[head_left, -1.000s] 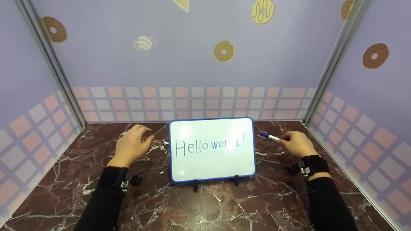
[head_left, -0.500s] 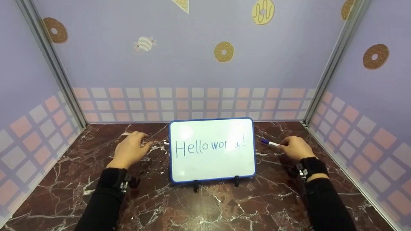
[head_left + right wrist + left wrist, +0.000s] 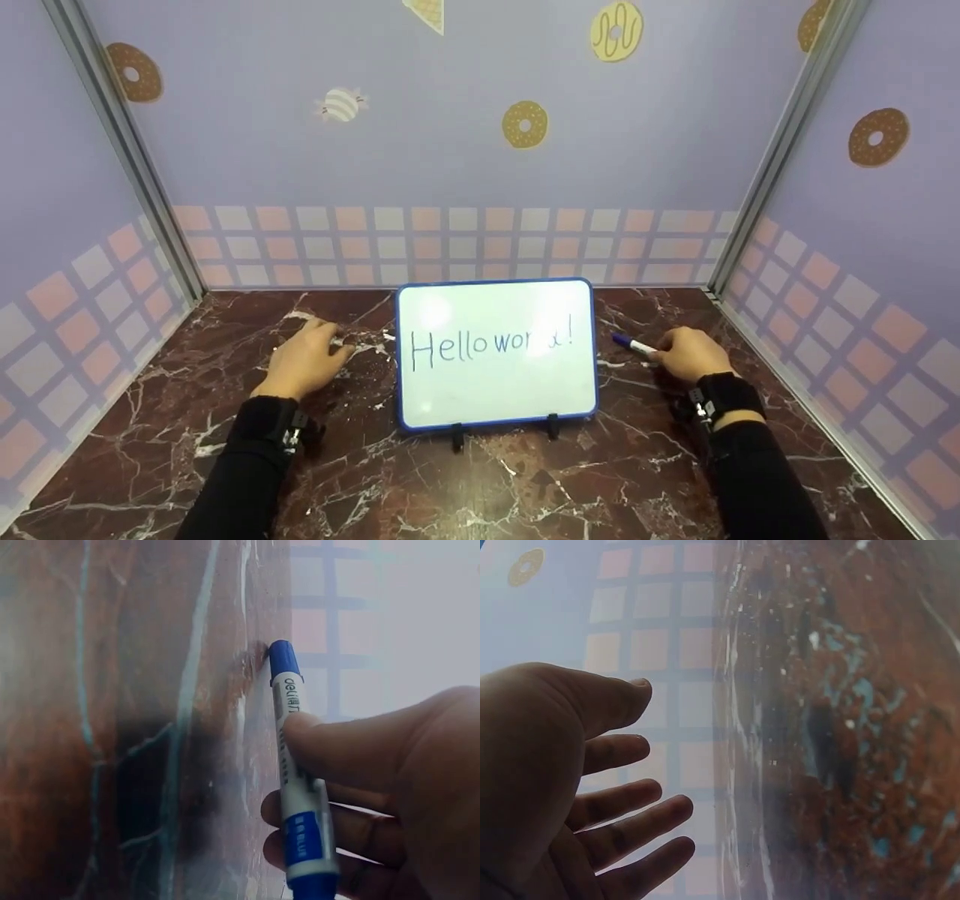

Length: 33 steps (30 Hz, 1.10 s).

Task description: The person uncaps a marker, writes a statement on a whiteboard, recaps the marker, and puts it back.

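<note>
To the right of the board, my right hand (image 3: 694,354) grips a white whiteboard marker (image 3: 300,787) with blue ends, thumb on one side and fingers curled behind it. In the head view the marker's blue end points left toward the board. My left hand (image 3: 304,360) holds nothing; its fingers (image 3: 641,821) are spread and relaxed in the left wrist view. Between the hands stands a blue-framed whiteboard (image 3: 495,394), leaning back, with "Hello wor" and an exclamation mark legible in blue; glare washes out part of the writing.
Small black stand feet (image 3: 457,437) hold the board's lower edge. The table (image 3: 360,480) is dark red marble pattern with white veins. Lilac walls (image 3: 450,172) with donut prints and checked bands close in the back and both sides.
Both hands have come down and slightly nearer in the head view, the right one still gripping the marker. The whiteboard and its writing stay the same.
</note>
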{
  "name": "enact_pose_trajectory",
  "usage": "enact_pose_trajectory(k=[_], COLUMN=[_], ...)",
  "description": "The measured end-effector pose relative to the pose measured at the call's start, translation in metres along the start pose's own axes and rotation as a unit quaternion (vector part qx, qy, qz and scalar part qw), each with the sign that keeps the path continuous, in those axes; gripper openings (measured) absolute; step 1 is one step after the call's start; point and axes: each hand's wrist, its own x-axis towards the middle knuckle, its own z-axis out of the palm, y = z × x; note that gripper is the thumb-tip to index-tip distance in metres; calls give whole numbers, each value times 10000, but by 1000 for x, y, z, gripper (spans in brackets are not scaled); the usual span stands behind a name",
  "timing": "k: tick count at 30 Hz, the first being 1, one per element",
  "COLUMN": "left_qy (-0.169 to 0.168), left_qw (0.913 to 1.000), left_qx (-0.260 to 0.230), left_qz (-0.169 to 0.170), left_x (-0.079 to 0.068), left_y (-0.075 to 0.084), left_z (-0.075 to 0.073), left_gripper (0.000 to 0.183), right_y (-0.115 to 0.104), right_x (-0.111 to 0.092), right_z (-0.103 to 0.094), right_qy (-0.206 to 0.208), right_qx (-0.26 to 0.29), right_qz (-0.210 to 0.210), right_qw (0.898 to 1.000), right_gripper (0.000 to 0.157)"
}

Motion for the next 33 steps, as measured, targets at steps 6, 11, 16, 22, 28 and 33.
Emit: enact_pose_trajectory(k=[6, 11, 16, 22, 28, 33], left_qy=[-84, -178, -170, -175, -367, -378], left_qw=[9999, 9995, 9986, 9972, 9955, 9940], left_qx=[123, 255, 479, 649, 836, 969], left_qz=[4, 32, 178, 330, 257, 343], left_x=[0, -1, 1, 6, 13, 19], left_y=[-1, -4, -7, -9, -8, -5], left_z=[3, 6, 12, 13, 9, 4], left_gripper=[46, 47, 46, 46, 54, 76], right_y=[1, 2, 4, 3, -2, -8], right_x=[2, 4, 5, 8, 14, 20], right_z=[4, 11, 14, 17, 11, 5], right_qy=[-16, -20, -7, -133, -292, -407], right_qx=[-159, -147, -196, -384, -591, -827], right_qz=[32, -13, 14, 17, -204, -496], right_qw=[9999, 9999, 9998, 9992, 9976, 9945], right_gripper=[29, 31, 28, 29, 37, 60])
